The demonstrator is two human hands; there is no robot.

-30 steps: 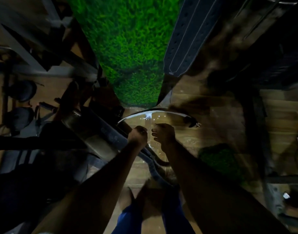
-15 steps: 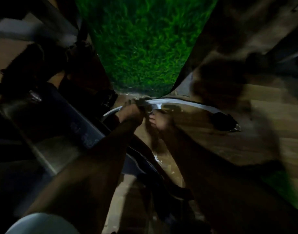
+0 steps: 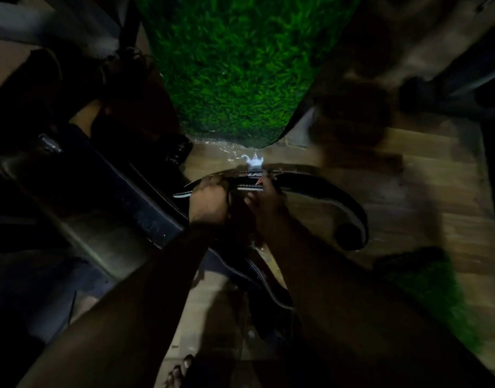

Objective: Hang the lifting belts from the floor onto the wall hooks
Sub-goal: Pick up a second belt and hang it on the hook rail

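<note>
Belt (image 3: 319, 189) is still down near the wooden floor (image 3: 408, 197), curving from the hands off to the right and ending in a rounded dark tip. Compared with half a second ago it's turned so more of its wide black face with the pale edge shows, and both hands have slid lower in the view. Left hand (image 3: 210, 203) is closed over the belt's left part, fingers wrapped around the edge. Right hand (image 3: 266, 203) is just beside it, fingers curled onto the belt next to a label patch (image 3: 252, 182). That patch has some white letters and a red triangle, but it's way too dark and blurry to read. Green turf strip (image 3: 235, 71) still sits on the far side, ending just behind the belt. A bare foot (image 3: 179, 371) shows near the bottom edge.
</note>
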